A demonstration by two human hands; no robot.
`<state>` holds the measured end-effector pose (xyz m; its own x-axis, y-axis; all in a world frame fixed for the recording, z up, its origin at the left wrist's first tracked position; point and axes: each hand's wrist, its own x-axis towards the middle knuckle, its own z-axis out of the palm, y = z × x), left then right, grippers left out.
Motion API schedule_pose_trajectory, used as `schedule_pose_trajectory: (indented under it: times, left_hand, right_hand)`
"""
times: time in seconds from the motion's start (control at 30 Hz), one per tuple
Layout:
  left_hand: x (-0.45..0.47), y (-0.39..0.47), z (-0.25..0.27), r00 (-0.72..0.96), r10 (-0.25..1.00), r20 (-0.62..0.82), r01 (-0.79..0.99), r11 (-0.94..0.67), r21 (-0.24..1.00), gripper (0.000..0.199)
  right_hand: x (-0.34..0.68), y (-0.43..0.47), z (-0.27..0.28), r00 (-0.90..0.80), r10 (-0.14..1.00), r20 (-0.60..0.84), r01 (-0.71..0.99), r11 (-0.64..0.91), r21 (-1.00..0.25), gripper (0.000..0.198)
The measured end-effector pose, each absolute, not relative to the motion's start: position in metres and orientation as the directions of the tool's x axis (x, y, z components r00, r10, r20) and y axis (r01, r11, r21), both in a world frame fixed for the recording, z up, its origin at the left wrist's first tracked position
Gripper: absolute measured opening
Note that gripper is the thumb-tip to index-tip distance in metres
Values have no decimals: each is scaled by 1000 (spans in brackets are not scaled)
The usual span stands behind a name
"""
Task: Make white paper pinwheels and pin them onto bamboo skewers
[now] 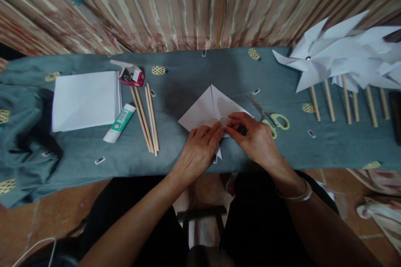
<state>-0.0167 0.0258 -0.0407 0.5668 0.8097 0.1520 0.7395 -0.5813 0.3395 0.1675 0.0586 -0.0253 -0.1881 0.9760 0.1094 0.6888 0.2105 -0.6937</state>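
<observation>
A white paper square (200, 108) lies turned like a diamond on the cloth-covered table, with lines or slits running from its corners towards the middle. My left hand (200, 146) presses on its lower left part, fingers close together near the centre. My right hand (252, 135) pinches the paper just right of the centre. Both sets of fingertips nearly meet, and they hide the paper's lower part; one pointed flap shows below my left hand. Scissors with pale green handles (280, 121) lie just right of the paper, partly behind my right hand.
To the left are a paper stack (84, 100), a glue stick (120, 123), several wooden sticks (152, 117) and an open red box (133, 76) of small metal pieces. Several finished paper pinwheels (338, 58) on sticks lie at the right. A pleated curtain (194, 8) hangs behind the table.
</observation>
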Motion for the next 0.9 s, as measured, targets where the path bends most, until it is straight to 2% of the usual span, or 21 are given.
schedule_pose_trajectory:
  times: [0.33, 0.9]
  left_hand:
    - [-14, 25, -40, 546, 830, 116, 763, -550, 339, 40]
    - [-13, 27, -41, 562, 816, 136, 764, -575, 293, 40]
  right_hand:
    - [167, 59, -26, -207, 968, 141, 705, 248, -665, 19]
    - [166, 58, -29, -238, 955, 175, 715, 295, -634, 18]
